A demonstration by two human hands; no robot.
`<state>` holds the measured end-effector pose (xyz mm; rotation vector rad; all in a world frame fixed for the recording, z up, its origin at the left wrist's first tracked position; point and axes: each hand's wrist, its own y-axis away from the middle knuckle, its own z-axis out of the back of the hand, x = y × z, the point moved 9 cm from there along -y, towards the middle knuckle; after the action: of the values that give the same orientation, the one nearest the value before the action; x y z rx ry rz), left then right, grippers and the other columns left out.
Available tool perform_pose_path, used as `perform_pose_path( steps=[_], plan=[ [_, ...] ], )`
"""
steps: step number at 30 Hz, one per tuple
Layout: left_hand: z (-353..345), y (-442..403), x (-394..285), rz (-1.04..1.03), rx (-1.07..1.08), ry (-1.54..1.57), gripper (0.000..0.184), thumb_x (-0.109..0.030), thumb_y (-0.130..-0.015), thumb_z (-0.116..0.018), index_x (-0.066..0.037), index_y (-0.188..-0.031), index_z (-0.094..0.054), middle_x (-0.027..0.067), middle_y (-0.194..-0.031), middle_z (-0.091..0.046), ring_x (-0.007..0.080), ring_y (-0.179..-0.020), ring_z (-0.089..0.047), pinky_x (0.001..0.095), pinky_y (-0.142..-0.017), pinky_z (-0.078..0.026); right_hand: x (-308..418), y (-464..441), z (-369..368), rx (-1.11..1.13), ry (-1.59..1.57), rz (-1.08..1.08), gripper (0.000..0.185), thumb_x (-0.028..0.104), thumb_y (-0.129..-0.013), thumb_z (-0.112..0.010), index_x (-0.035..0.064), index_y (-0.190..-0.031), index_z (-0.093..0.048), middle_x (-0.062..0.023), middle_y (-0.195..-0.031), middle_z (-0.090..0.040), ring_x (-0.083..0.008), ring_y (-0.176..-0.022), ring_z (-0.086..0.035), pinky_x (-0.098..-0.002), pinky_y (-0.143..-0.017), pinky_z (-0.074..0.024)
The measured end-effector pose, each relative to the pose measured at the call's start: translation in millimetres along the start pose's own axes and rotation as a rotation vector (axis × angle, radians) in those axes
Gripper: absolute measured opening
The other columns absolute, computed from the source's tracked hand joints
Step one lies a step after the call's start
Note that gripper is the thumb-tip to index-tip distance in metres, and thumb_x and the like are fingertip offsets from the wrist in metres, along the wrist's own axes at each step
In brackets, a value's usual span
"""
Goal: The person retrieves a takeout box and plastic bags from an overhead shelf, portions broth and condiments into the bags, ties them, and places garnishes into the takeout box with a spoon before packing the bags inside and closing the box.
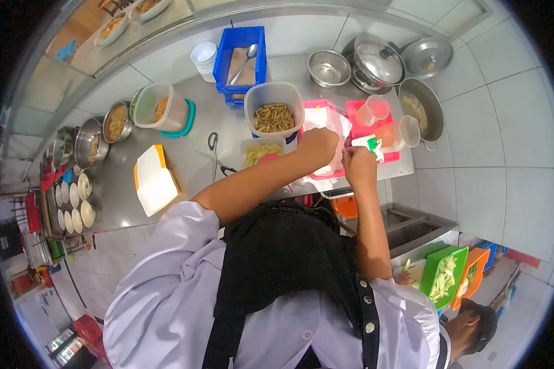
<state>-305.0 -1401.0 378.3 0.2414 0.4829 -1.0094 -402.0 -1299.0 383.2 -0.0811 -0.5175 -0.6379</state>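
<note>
My left hand (pixel 319 147) is closed in a fist above a pink tray (pixel 304 111) lined with white sheets (pixel 317 117); what its fingers hold, if anything, is hidden. Close beside it, my right hand (pixel 359 163) has its fingers closed at the edge of a white-and-green packet (pixel 370 144). A clear plastic cup (pixel 373 111) sits on a second pink tray (pixel 357 128) just beyond. Another clear cup (pixel 406 131) lies tilted right of the packet. Left of my hands are a tub of brown sticks (pixel 273 118) and a smaller tub of pale yellow-green pieces (pixel 263 152).
Scissors (pixel 213 144) and an open notebook (pixel 155 178) lie on the steel counter (pixel 191 161). A blue basket (pixel 240 43) holds a spoon. Metal bowls (pixel 329 67) and pots (pixel 425 107) line the back. At lower right, a person (pixel 471 332) is near green and orange crates (pixel 443 277).
</note>
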Motion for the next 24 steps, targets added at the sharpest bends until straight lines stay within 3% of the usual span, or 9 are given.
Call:
perform_pose_path(
  steps=[2,8,14,24],
  plan=[
    [5,1,1,0.027,0.026,-0.02,0.018,-0.014,-0.089,-0.064,0.001,-0.089,-0.075,0.0274,-0.093,-0.075,0.045,-0.087,-0.076,0.0561,-0.076,-0.061,1,6,4,-0.065,-0.006,0.035,0.021,0.016,-0.095,-0.07,-0.003,-0.092,-0.08,-0.0281,-0.083,-0.073,-0.0457,-0.081,-0.074,-0.0517,-0.075,-0.0574],
    [20,-1,-8,-0.004,-0.013,-0.073,0.018,-0.013,-0.088,-0.063,0.0,-0.087,-0.076,0.027,-0.089,-0.076,0.0441,-0.086,-0.077,0.0545,-0.073,-0.063,26,21,20,-0.085,0.043,0.067,0.021,0.015,-0.094,-0.069,-0.0033,-0.093,-0.08,-0.0288,-0.084,-0.073,-0.0461,-0.081,-0.074,-0.0521,-0.075,-0.0578],
    [30,0,-18,-0.012,0.006,-0.108,0.018,-0.013,-0.089,-0.064,0.0,-0.09,-0.077,0.0258,-0.09,-0.076,0.0435,-0.089,-0.078,0.0543,-0.076,-0.063,16,21,6,-0.058,0.037,0.009,0.027,0.02,-0.095,-0.069,-0.0044,-0.086,-0.075,-0.0325,-0.089,-0.073,-0.0518,-0.088,-0.073,-0.0587,-0.08,-0.0586],
    [19,0,-7,-0.021,0.014,-0.117,0.017,-0.01,-0.09,-0.062,0.0,-0.09,-0.076,0.0262,-0.095,-0.076,0.0443,-0.09,-0.077,0.0553,-0.076,-0.063,8,22,6,-0.05,0.035,0.009,0.025,0.021,-0.093,-0.07,-0.0016,-0.091,-0.079,-0.0295,-0.087,-0.074,-0.049,-0.087,-0.074,-0.0555,-0.081,-0.0596]
  ],
)
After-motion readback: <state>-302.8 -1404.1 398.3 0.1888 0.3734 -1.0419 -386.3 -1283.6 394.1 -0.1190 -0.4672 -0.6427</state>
